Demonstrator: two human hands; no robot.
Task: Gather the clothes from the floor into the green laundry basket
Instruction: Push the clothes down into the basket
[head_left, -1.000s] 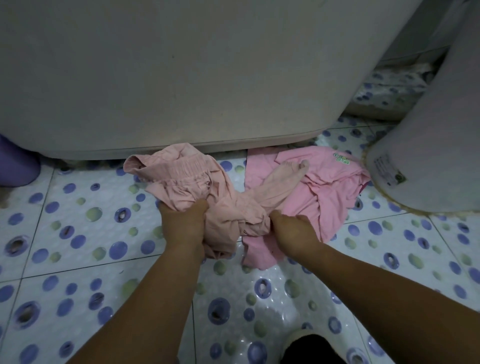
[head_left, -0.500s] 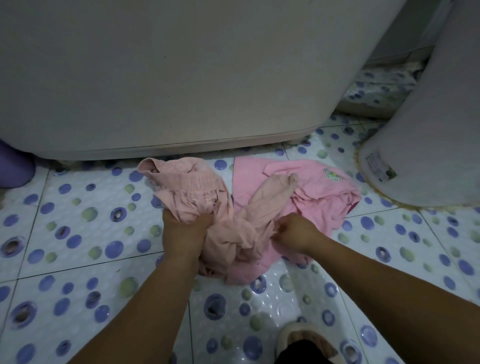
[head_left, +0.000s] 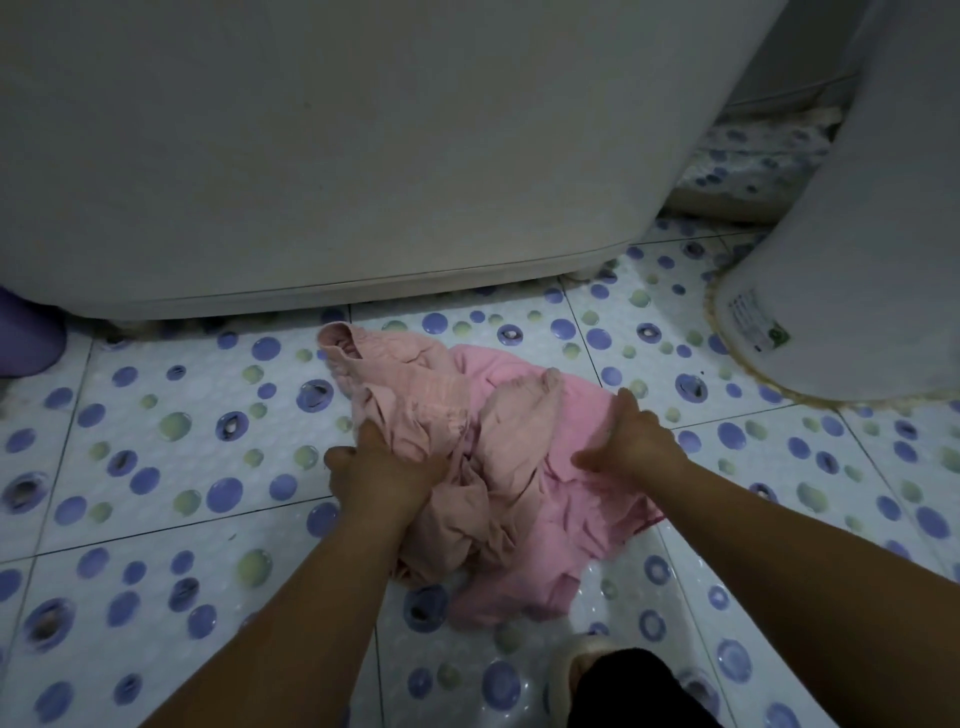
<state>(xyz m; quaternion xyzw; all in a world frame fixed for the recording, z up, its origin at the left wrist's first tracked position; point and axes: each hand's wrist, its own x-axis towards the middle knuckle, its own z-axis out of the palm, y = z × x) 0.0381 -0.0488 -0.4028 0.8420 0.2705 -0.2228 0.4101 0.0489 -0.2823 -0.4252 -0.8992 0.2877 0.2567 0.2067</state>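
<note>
While both arms reach down, two pink garments sit bunched together on the dotted floor tiles (head_left: 156, 415).

At the far left a purple object (head_left: 28, 338) pokes out beside the big pale appliance (head_left: 363, 156). The left hand (head_left: 387, 470) grips the peach garment (head_left: 415, 410), fingers curled into its folds. That peach piece lies partly over the brighter pink garment (head_left: 576, 535), which spreads beneath and rightwards. The right hand (head_left: 631, 441) rests on the pink cloth with fingers fairly straight, though whether it pinches any fabric is hard to say. Further right stands a white rounded base (head_left: 857, 260), apart from the clothes.
</note>
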